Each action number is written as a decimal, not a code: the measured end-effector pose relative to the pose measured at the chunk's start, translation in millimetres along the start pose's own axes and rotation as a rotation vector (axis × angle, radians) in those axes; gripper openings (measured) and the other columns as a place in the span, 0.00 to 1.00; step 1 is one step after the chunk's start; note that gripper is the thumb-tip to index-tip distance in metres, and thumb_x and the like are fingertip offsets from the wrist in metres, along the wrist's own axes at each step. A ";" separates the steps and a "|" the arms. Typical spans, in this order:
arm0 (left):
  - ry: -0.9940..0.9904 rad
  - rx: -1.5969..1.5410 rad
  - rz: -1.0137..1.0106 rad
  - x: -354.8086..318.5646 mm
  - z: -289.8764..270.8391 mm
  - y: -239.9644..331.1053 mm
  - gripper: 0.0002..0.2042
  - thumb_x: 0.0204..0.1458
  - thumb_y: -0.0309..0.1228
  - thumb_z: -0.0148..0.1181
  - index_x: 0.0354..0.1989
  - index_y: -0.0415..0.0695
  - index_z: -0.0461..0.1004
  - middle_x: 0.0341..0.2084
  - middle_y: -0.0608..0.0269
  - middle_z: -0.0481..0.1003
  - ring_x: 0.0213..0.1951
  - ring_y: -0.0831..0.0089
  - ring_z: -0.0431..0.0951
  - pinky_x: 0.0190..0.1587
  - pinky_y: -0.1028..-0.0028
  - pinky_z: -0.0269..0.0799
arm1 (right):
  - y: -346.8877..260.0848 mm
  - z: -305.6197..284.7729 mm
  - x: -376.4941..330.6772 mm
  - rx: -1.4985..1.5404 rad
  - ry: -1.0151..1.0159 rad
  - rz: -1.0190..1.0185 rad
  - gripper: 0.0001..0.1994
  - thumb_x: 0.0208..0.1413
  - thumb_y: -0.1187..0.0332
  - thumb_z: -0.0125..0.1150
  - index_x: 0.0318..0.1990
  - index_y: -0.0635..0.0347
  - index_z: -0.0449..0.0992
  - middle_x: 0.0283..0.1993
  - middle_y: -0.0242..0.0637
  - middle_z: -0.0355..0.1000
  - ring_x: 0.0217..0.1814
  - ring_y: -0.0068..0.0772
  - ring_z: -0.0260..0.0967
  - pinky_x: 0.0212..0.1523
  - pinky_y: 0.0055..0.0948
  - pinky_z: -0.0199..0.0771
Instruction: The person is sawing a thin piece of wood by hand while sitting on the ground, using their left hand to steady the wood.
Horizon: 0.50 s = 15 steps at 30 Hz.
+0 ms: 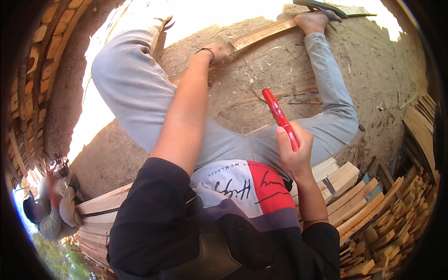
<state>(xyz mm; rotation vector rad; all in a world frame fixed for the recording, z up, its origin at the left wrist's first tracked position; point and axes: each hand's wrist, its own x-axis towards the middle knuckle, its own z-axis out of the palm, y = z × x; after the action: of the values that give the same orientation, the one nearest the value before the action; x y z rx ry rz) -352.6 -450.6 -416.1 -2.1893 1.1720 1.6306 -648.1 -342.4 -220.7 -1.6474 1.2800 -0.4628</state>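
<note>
head view: right hand (295,150) around red handle (280,116), left hand (215,53) on plank (266,31)

Open sandy ground (373,70) at far right, littered only with wood chips. Between left hand (215,52) and right hand (294,149), a clear gap over the lap, narrowed by the red-handled tool (279,116) slanting up across it. Long wooden plank (266,33) barring the far side, pinned under a foot (313,21). Bent knees closing both flanks. Stacked wood pieces (373,219) crowding near right; piled planks (100,205) blocking near left.
</note>
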 end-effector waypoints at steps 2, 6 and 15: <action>0.020 -0.011 0.052 0.7 1.3 -1.7 0.25 0.45 0.46 0.71 0.42 0.37 0.76 0.32 0.55 0.80 0.35 0.69 0.81 0.41 0.69 0.76 | -0.9 7.5 17.0 -0.014 0.007 -0.035 0.14 0.56 0.70 0.61 0.22 0.64 0.67 0.15 0.41 0.63 0.16 0.34 0.60 0.21 0.36 0.58; 0.191 0.122 0.069 8.6 8.0 -8.8 0.20 0.46 0.43 0.68 0.39 0.38 0.78 0.31 0.54 0.82 0.32 0.69 0.82 0.38 0.68 0.78 | 24.5 42.5 59.6 0.038 0.057 -0.053 0.15 0.57 0.68 0.60 0.20 0.63 0.67 0.14 0.39 0.61 0.15 0.29 0.59 0.20 0.34 0.57; 0.159 0.127 -0.036 3.0 3.5 -10.9 0.17 0.45 0.41 0.65 0.35 0.38 0.80 0.29 0.56 0.82 0.32 0.69 0.83 0.39 0.69 0.79 | 19.0 -0.9 1.5 0.023 0.024 -0.017 0.15 0.57 0.68 0.60 0.20 0.62 0.66 0.14 0.33 0.58 0.16 0.22 0.53 0.19 0.32 0.53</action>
<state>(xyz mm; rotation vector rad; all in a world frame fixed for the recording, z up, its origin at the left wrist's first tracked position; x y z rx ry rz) -347.6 -442.7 -423.4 -2.2788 1.2322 1.3504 -658.2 -343.9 -236.8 -1.6393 1.2747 -0.5073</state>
